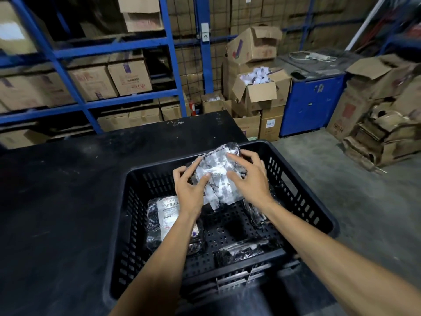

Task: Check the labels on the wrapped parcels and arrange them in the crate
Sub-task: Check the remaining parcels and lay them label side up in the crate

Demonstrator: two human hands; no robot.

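Both hands are on one wrapped parcel point(217, 172) held up over the far half of the black crate point(303, 201), which sits on the dark table point(57, 190) at its right edge. The left hand point(189, 190) grips the parcel's near left side, thumb pressed on the white label face and fingers curled behind. The right hand point(248, 181) lies over the right side with fingers spread, the tips resting on the wrapping rather than clamped. The parcel's long axis runs from the near left up toward the crate's far wall, label side tilted toward the camera. Below, a second parcel point(164, 222) with a barcode label lies along the crate's left wall, and a third parcel point(239, 249) lies against the near wall. The open floor of the crate is in the middle and toward the far wall, straight under the held parcel, so setting it down probably means lowering it there, with both hands equally near.
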